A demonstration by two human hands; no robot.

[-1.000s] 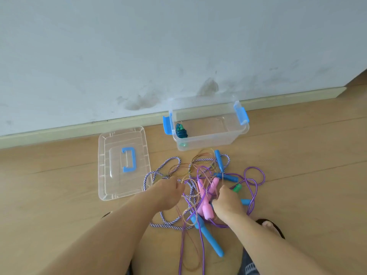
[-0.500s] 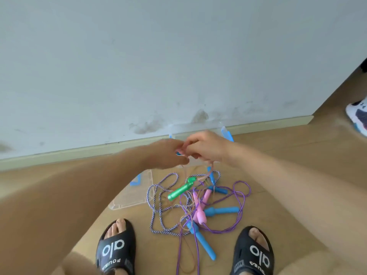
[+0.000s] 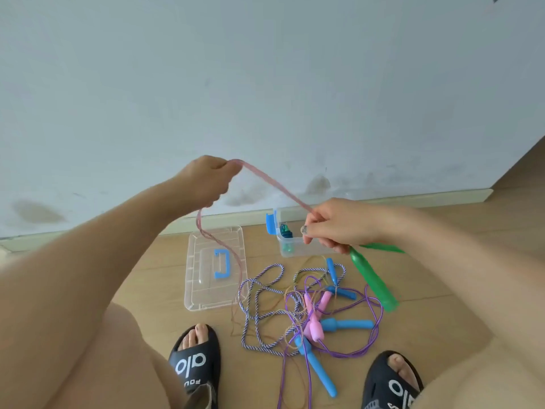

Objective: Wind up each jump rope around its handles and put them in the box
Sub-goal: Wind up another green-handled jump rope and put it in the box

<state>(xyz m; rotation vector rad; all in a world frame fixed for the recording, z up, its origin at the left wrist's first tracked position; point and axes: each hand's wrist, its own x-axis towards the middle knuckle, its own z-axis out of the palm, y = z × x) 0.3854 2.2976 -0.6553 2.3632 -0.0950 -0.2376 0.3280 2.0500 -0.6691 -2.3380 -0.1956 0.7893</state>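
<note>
My right hand (image 3: 339, 225) grips two green handles (image 3: 372, 276) that hang blurred below it, and pinches a thin pinkish-brown rope (image 3: 274, 184). That rope runs up to my raised left hand (image 3: 206, 181), which holds it, then drops to the floor pile. The clear box (image 3: 290, 250) with blue latches stands by the wall behind my right hand, with a wound dark green rope (image 3: 286, 231) inside. On the floor lies a tangle of ropes (image 3: 309, 314): pink handles, blue handles, purple cord and a striped blue-white cord.
The clear lid (image 3: 215, 270) with a blue handle lies flat left of the box. My feet in two black slippers (image 3: 196, 358) (image 3: 392, 379) stand at the near edge of the pile. A white wall with a baseboard (image 3: 413, 196) runs behind.
Both hands rose from the pile. The right hand took up the green handles, and the hands moved apart, stretching the thin rope between them. The view tilted down toward my feet.
</note>
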